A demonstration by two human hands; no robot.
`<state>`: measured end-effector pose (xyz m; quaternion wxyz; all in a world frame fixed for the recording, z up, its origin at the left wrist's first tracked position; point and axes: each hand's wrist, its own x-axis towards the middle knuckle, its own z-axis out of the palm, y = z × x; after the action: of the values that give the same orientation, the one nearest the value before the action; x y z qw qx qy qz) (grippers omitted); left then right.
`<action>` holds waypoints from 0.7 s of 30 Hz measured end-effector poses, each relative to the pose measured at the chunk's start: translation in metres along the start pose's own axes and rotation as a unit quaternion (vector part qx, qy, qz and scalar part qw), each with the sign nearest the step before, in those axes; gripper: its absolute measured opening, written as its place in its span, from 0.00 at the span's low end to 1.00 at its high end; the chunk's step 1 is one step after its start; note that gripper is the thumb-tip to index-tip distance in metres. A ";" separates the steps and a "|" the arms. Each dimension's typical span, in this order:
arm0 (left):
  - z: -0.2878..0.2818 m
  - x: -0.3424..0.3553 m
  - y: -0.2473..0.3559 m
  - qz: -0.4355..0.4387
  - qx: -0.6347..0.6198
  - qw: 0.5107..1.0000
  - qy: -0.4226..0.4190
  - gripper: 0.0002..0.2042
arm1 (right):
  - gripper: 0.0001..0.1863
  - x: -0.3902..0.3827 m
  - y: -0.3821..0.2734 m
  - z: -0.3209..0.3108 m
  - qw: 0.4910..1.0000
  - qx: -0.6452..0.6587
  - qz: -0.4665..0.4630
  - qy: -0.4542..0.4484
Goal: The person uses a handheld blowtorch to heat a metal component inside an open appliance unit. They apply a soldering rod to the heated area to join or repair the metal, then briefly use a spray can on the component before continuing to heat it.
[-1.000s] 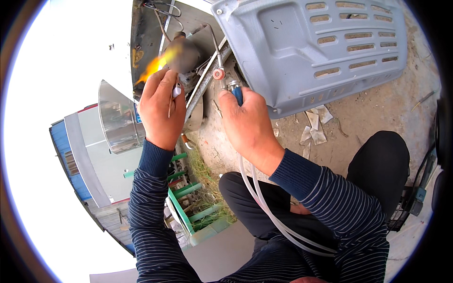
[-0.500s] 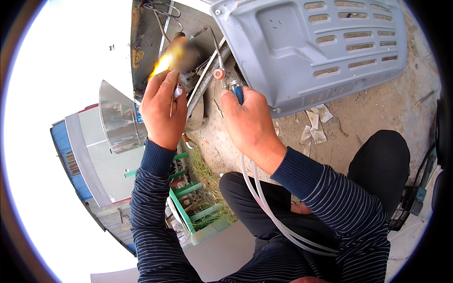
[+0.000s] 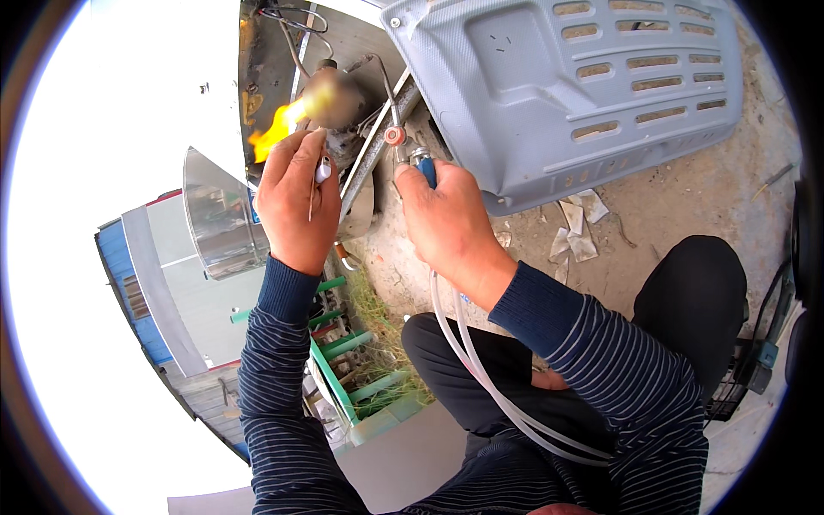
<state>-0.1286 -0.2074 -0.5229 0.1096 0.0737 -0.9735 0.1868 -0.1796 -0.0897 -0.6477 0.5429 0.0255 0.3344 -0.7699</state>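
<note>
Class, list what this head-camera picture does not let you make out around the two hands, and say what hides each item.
- Torch handle: the right hand wraps it; only the blue neck shows.
- Thin rod in the left hand: too fine to follow to its tip.
- Joint being heated: the flame and blur cover it.
- Rounded metal part: blurred.
- White hoses: their far ends run behind the striped sleeve.

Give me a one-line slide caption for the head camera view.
Left hand holds a thin rod by the flame while right hand grips a hose-fed torch.
</note>
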 end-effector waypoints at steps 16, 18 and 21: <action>-0.043 -0.025 0.026 -0.119 -0.057 0.986 0.106 0.06 | 0.13 -0.028 -0.018 0.003 0.984 0.007 -0.178 -0.023; -0.033 -0.034 0.024 -0.144 -0.083 0.978 0.125 0.07 | 0.13 -0.025 -0.028 0.002 0.985 0.057 -0.152 -0.052; -0.022 -0.046 0.019 -0.173 -0.113 0.967 0.150 0.07 | 0.13 -0.019 -0.034 -0.002 0.985 0.070 -0.153 -0.042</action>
<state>-0.0831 -0.1768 -0.5206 0.2926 0.1997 -0.9330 0.0631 -0.2019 -0.0667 -0.6252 0.4293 -0.0205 0.2566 -0.8657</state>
